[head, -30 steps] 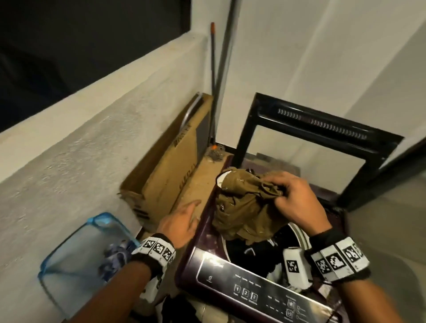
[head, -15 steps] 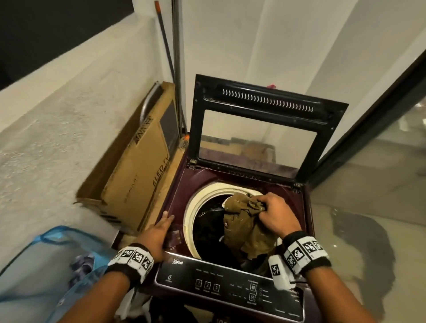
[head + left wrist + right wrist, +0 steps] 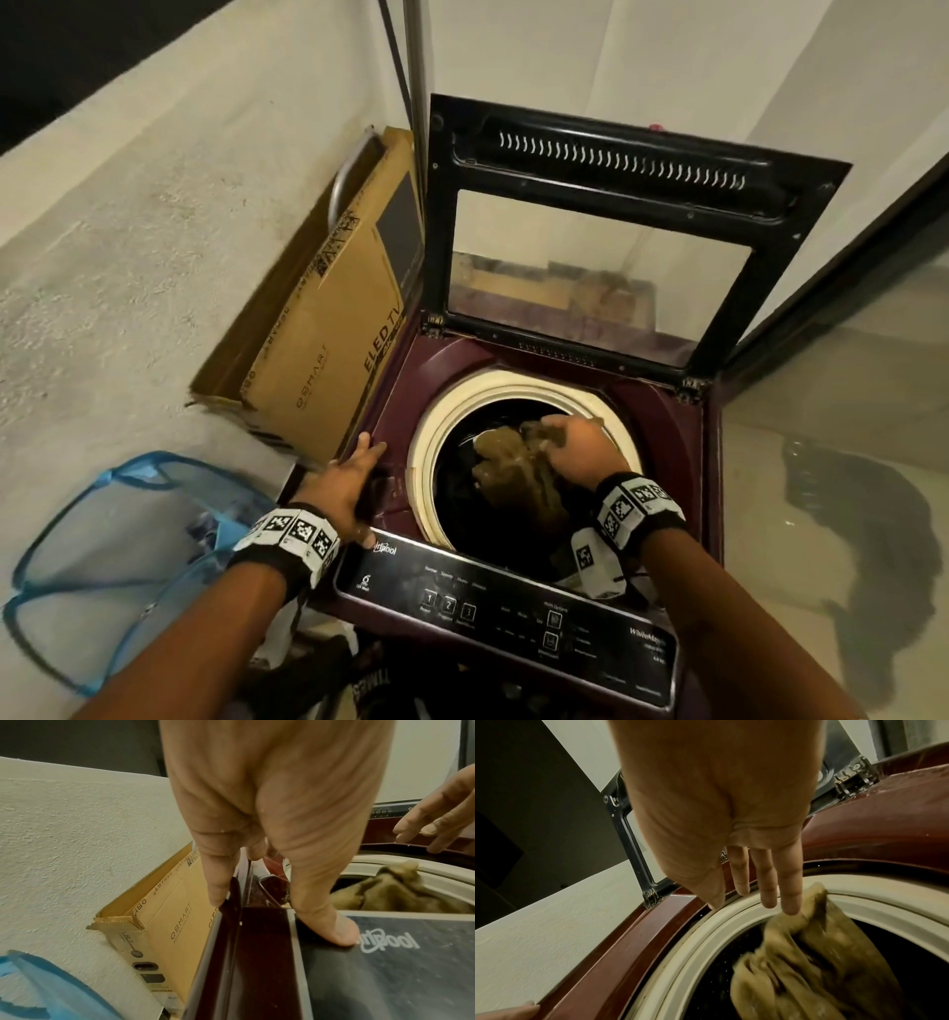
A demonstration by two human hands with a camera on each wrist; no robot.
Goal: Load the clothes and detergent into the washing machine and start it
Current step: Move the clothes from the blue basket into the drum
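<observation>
While dropping into the drum (image 3: 452,493) of the washing machine (image 3: 683,462), olive garment (image 3: 518,473) bunched and blurred, partly below the cream rim (image 3: 426,437), toward the drum's right side. Right hand (image 3: 580,452) over the drum, just above the garment, fingers (image 3: 791,882) straight and spread in the wrist view, tips at or just off the cloth; contact not resolvable, nothing gripped. Left hand (image 3: 349,483) left of the drum, flat on the maroon deck, fingers straight and holding nothing, thumb (image 3: 331,925) pressed on the corner of the control panel (image 3: 513,606). Lid (image 3: 606,154) raised upright behind the drum. Cardboard box (image 3: 318,349) leaning against the wall left of the machine; blue mesh basket (image 3: 56,555) farther left and nearer the camera, with some cloth inside.

Step in hand, as judged: loading clothes, garment just released. Next move likely calls for reaching back to the basket for remaining items, then detergent, lid down, buttons on the panel.

Hidden or unclear: drum depth dark, earlier load indistinct; no detergent identifiable; basket contents blurred; dark cloth at the machine's foot cut off by the frame edge; panel labels too small to read.
</observation>
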